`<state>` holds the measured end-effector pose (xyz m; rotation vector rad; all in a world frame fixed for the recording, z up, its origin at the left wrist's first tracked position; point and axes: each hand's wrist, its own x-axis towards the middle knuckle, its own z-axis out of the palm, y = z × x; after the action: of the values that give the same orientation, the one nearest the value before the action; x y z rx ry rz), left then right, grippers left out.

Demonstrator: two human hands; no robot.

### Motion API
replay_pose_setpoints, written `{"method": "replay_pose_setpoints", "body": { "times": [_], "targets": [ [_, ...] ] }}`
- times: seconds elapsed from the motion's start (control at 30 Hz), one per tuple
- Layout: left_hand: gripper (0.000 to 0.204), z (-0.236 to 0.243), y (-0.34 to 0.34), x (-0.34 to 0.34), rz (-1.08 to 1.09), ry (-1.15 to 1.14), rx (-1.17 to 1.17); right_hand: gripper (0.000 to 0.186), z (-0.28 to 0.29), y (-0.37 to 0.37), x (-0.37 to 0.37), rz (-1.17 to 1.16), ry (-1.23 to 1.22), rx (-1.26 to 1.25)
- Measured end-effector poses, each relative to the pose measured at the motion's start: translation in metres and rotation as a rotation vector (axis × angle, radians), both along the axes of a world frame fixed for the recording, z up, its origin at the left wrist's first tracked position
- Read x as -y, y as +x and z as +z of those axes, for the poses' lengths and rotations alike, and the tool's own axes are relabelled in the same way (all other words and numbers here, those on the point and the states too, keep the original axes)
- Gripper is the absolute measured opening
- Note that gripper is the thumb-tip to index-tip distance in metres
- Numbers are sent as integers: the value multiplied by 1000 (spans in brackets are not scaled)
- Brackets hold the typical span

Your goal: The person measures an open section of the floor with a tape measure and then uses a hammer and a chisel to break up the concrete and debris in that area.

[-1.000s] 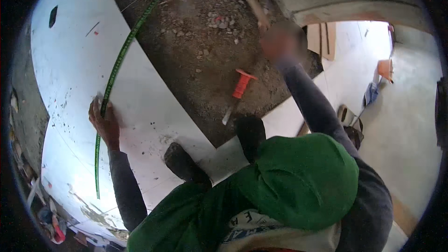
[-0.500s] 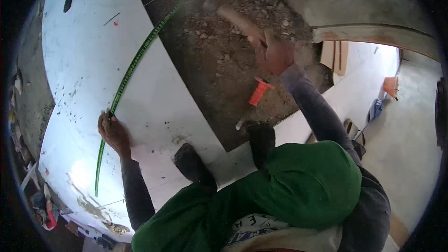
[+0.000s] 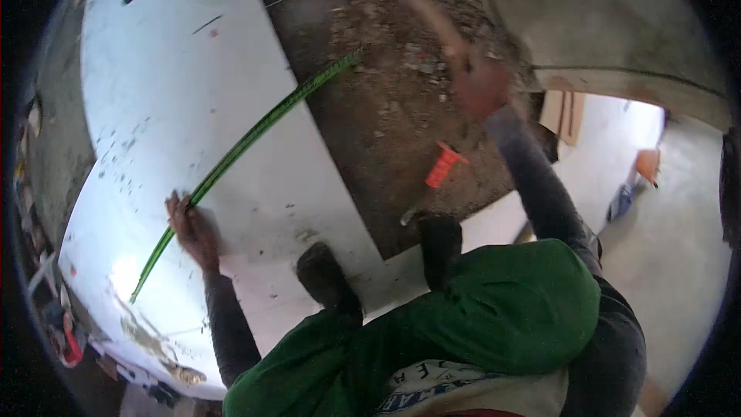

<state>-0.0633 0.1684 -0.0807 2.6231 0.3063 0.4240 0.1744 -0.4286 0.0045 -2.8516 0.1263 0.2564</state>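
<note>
Left hand (image 3: pixel 193 233) pinches green strip (image 3: pixel 256 134) at half past eight; right hand (image 3: pixel 482 89) grips blurred handle (image 3: pixel 438 21) pointing to eleven o'clock.

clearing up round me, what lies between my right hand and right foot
Head view: an orange-handled tool on the dirt, between right hand and right foot.

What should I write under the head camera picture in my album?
Left hand on a green strip over white flooring, right hand gripping a blurred handle above bare dirt.
</note>
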Motion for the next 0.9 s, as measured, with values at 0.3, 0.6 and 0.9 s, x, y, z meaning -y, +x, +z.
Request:
{"method": "replay_pose_setpoints", "body": {
  "times": [0.3,0.6,0.9],
  "targets": [
    [30,7,22,30,87,23,69,69,-14,34,35,118,-60,74],
    [34,11,21,25,55,202,34,70,-23,31,37,684,-15,539],
    [39,6,22,28,98,177,33,68,-33,48,20,239,-49,332]
  ]
}}
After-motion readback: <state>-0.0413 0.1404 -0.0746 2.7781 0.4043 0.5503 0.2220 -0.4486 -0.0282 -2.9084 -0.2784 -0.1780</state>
